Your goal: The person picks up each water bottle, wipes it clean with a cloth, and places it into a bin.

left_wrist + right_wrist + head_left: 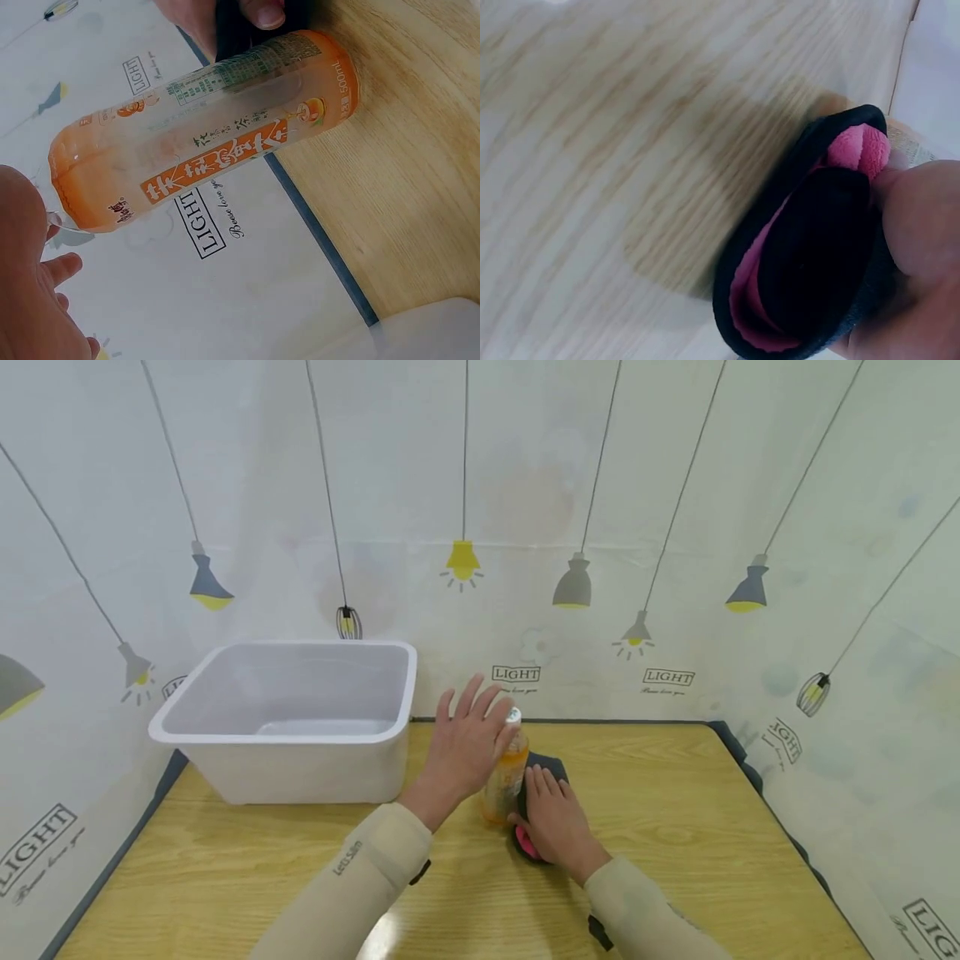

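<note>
A clear plastic drink bottle [504, 785] with an orange label stands upright on the table. My left hand [467, 745] is at its neck just below the white cap [513, 716], thumb and forefinger about it, the other fingers stretched out. The left wrist view shows the bottle's printed side [202, 135] large. Right against the bottle is a rolled or folded dark cloth item [810, 255] with fuzzy pink lining; its exact kind is unclear. My right hand [557, 818] holds it, fingers lying along it, thumb on the bottle side. The palm hides part of it.
A deep white plastic tub [300, 768] stands at the left of the wooden table [675, 827], by the back edge. Sheeting printed with hanging lamps [463, 556] surrounds the table at the back and both sides.
</note>
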Available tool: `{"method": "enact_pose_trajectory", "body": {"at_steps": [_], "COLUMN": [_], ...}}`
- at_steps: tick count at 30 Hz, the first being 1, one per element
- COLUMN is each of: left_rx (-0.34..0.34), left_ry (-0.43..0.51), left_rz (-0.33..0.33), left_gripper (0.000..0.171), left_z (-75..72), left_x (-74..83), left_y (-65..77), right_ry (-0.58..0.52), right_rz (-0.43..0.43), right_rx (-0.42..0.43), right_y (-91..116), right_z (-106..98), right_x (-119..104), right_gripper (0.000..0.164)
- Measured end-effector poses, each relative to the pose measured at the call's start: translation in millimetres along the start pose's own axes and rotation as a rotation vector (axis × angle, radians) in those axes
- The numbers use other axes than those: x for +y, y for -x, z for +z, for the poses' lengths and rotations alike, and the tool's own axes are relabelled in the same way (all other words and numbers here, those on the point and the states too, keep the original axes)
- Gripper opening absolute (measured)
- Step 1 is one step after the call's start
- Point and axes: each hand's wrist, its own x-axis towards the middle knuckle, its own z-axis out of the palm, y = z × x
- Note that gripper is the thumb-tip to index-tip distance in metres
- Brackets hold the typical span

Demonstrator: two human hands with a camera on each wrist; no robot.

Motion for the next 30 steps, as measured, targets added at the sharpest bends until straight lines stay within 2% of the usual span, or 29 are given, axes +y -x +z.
{"method": "enact_pose_trajectory", "body": {"at_steps": [5, 9, 12, 16, 19, 22, 26, 30], "left_rx": [-0.001, 0.017, 0.006, -0.060, -0.107, -0.125, -0.106, -0.064], "left_ry": [0.004, 0.008, 0.002, 0.023, 0.082, 0.142, 0.193, 0.178], "left_rz": [0.004, 0.025, 0.039, 0.047, 0.053, 0.059, 0.035, -0.003], "left_gripper": [0.042, 0.040, 0.040, 0.041, 0.042, 0.043, 0.048, 0.057], "left_z": [-0.2, -3.6, -8.5, -16.9, -21.8, -22.6, -20.4, -19.3], "left_x": [-1.3, -2.3, -3.7, -4.8, -4.3, -4.7, -5.6, -4.6], "left_y": [-1.2, -1.6, -2.6, -6.1, -8.6, -9.4, -9.3, -9.6], "right_ry": [0.043, 0.011, -0.014, -0.043, -0.082, -0.117, -0.151, -0.179], "right_rz": [-0.024, -0.017, -0.016, -0.004, 0.014, 0.023, 0.040, 0.061], "right_rx": [0.016, -0.014, -0.009, 0.034, 0.048, 0.050, 0.068, 0.132], "right_y": [-1, -4, -5, -6, -4, -2, 0, 0], "right_z": [4, 2, -2, -13, -24, -33, -38, -40], "right_x": [3, 7, 10, 16, 22, 26, 31, 35], "right_gripper": [0.074, 0.072, 0.071, 0.070, 0.070, 0.069, 0.067, 0.057]}}
